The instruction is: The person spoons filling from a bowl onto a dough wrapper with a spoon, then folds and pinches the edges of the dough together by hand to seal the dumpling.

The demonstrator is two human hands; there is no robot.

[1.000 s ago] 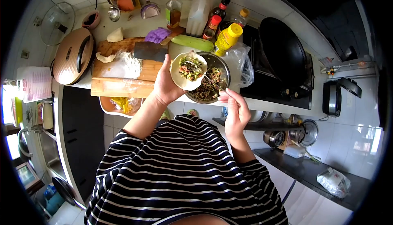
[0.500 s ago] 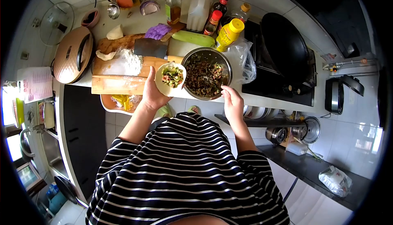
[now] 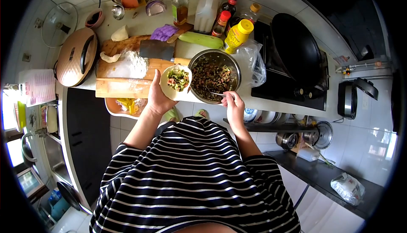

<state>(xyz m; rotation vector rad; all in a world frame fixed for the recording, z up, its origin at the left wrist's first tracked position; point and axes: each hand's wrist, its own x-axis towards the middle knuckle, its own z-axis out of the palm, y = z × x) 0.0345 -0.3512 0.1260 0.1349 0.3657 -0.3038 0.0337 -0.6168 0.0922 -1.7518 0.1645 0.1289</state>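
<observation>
My left hand (image 3: 158,98) cradles a round dough wrapper (image 3: 169,92), with chopped green and pink filling (image 3: 178,80) heaped on its middle. The thumb stands up along the wrapper's left edge. Just to the right is a steel mixing bowl (image 3: 239,76) holding more of the chopped filling (image 3: 212,74). My right hand (image 3: 233,104), at the bowl's front rim, grips a metal spoon (image 3: 218,94) whose tip dips into that filling. The spoon's bowl is partly hidden there.
Behind my left hand lies a wooden cutting board (image 3: 123,89) with flour (image 3: 136,63), dough pieces (image 3: 120,33) and a cleaver (image 3: 156,50). A green squash (image 3: 200,40) and a yellow bottle (image 3: 238,35) sit behind the bowl. On the right is a black wok (image 3: 294,50); left, a round electric griddle (image 3: 74,59).
My right hand has moved slightly left and down along the bowl's rim, and the spoon now shows with its tip in the filling. My left hand and the wrapper have barely moved.
</observation>
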